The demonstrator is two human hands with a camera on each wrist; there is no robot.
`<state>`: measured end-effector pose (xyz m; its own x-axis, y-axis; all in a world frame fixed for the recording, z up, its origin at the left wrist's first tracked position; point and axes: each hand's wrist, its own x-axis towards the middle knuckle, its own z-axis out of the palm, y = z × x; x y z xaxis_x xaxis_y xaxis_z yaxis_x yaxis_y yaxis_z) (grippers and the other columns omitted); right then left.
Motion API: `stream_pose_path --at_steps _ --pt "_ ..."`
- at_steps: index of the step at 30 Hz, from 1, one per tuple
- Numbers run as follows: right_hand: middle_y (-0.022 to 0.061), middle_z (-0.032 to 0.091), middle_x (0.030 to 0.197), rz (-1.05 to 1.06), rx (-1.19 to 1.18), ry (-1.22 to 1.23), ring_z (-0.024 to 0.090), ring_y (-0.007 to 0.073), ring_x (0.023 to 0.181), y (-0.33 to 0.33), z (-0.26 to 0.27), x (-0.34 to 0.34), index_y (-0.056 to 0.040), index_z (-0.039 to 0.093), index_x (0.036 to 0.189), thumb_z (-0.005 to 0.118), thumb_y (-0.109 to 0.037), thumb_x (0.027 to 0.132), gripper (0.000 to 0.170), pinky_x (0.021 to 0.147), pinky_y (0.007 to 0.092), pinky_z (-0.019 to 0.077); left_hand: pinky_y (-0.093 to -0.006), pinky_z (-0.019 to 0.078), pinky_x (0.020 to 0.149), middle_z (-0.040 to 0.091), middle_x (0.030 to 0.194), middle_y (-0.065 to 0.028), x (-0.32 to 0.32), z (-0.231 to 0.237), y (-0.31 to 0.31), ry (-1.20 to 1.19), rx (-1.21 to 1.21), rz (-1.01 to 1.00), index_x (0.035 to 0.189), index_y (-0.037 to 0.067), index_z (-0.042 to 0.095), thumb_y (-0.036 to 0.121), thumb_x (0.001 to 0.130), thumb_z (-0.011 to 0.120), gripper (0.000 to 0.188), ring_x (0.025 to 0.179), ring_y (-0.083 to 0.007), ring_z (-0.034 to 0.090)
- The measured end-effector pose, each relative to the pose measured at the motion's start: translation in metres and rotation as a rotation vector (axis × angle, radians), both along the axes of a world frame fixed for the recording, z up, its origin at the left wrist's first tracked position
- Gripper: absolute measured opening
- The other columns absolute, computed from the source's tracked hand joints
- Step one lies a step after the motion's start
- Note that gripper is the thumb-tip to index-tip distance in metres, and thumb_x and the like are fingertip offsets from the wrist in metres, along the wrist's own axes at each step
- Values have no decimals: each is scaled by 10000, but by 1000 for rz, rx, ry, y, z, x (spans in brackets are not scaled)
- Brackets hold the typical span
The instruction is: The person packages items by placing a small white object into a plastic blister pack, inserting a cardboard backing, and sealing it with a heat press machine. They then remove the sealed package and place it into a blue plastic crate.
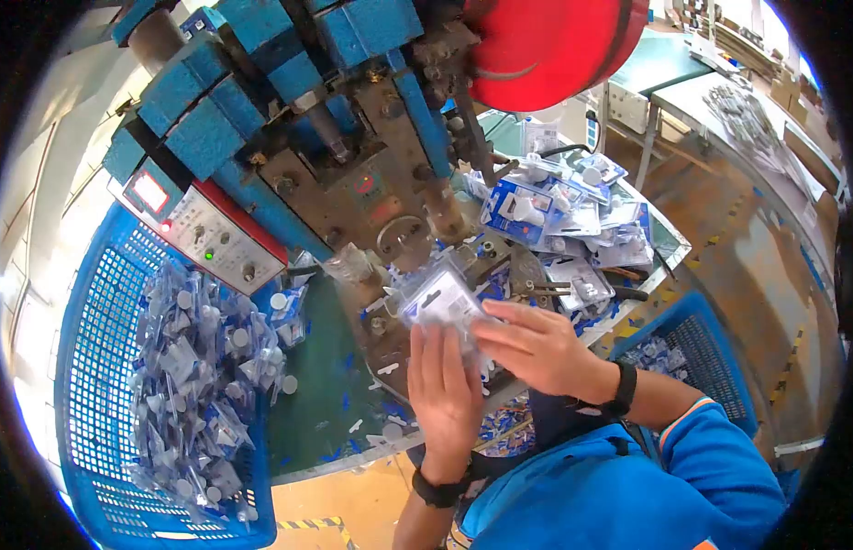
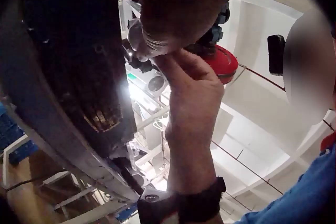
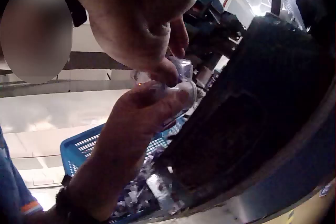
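Observation:
In the head view a clear plastic blister pack (image 1: pixel 437 301) with a printed card is held in front of the press. My left hand (image 1: pixel 445 390) grips its near side, fingers lying over the card. The right hand (image 1: pixel 541 350) holds the pack's right edge with fingers and thumb. In the right wrist view the pack's clear bulge (image 3: pixel 185 71) shows between both hands, the left thumb against it. The left wrist view is dark, and the hands hide most of the pack there.
A blue press (image 1: pixel 353 119) with a red wheel (image 1: pixel 555 46) stands right ahead, its control box (image 1: pixel 211 229) at left. A blue basket (image 1: pixel 92 367) of packs is at left. More packs (image 1: pixel 564 211) are heaped at right, above another blue basket (image 1: pixel 720 367).

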<state>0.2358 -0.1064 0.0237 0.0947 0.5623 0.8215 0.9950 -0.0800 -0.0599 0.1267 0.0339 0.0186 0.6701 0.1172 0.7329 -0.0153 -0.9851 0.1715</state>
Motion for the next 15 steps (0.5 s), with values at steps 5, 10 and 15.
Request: stream_pose_path --at_steps 5,10,15 --pt "119 610 1282 132 59 75 599 321 1173 -10 28 -39 -35 695 1056 703 -99 782 281 946 404 531 -478 469 1001 550 1319 -220 -15 -9 -17 -209 -662 -212 1331 -24 472 101 938 588 428 1203 -390 559" --pt "187 613 1261 189 107 721 636 307 1089 -17 32 -48 -1 492 1359 710 -82 844 565 848 366 531 -395 466 1039 549 1350 -95 -47 -11 -18 -472 -2021 -763 1354 48 465 199 1014 532 378 1213 -233 558" --pt "147 681 1072 285 77 945 689 221 903 -16 13 -58 -19 481 1380 682 -55 883 537 725 314 548 -394 445 1062 552 1341 -64 -61 -25 -24 -385 -2049 -891 1358 75 471 177 994 567 389 1229 -212 542"
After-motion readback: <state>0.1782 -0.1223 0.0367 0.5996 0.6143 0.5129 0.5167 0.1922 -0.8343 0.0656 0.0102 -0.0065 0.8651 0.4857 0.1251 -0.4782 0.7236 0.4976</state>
